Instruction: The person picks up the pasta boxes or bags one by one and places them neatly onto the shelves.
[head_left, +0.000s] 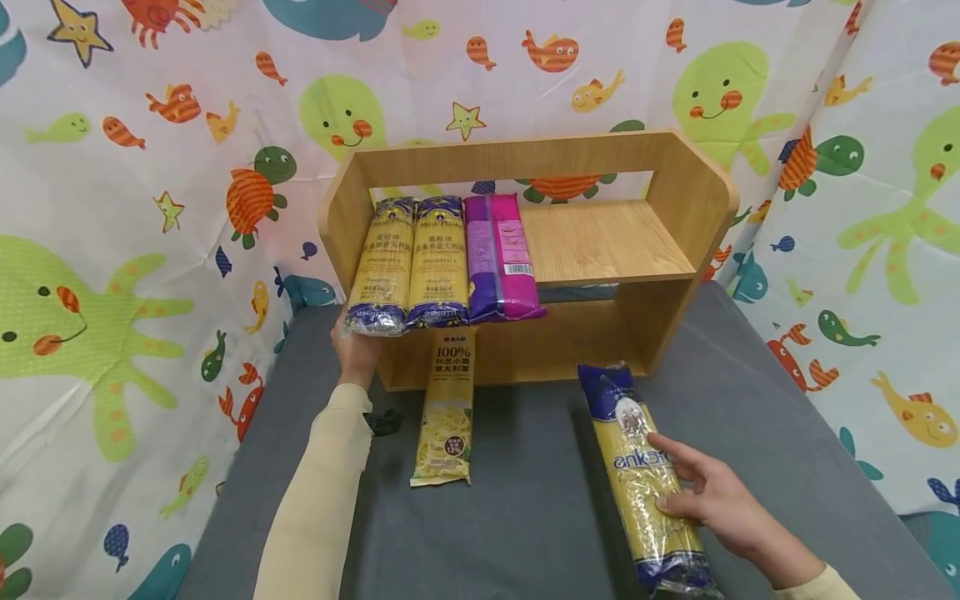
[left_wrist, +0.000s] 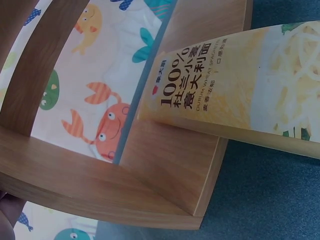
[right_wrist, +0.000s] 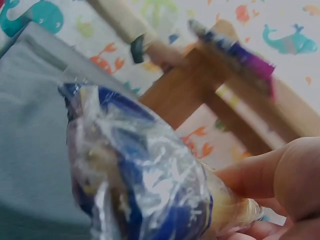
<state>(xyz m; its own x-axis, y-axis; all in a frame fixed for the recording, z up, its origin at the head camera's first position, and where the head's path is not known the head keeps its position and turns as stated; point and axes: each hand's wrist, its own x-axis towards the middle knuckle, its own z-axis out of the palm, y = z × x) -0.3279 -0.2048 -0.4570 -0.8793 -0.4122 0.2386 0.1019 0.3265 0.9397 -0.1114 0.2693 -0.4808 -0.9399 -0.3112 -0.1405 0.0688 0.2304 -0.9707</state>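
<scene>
Currently, right hand [head_left: 718, 502] grips blue-yellow "ankar…" pasta pack [head_left: 637, 483] over grey table [head_left: 525, 517], in front of right half of wooden shelf [head_left: 607, 242]. Left hand [head_left: 356, 354] at left side panel [head_left: 343, 221], partly hidden; can't tell grip.

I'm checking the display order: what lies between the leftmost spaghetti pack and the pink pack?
A second spaghetti pack, on the shelf between the leftmost pack and pink pack; the head view shows it.
</scene>
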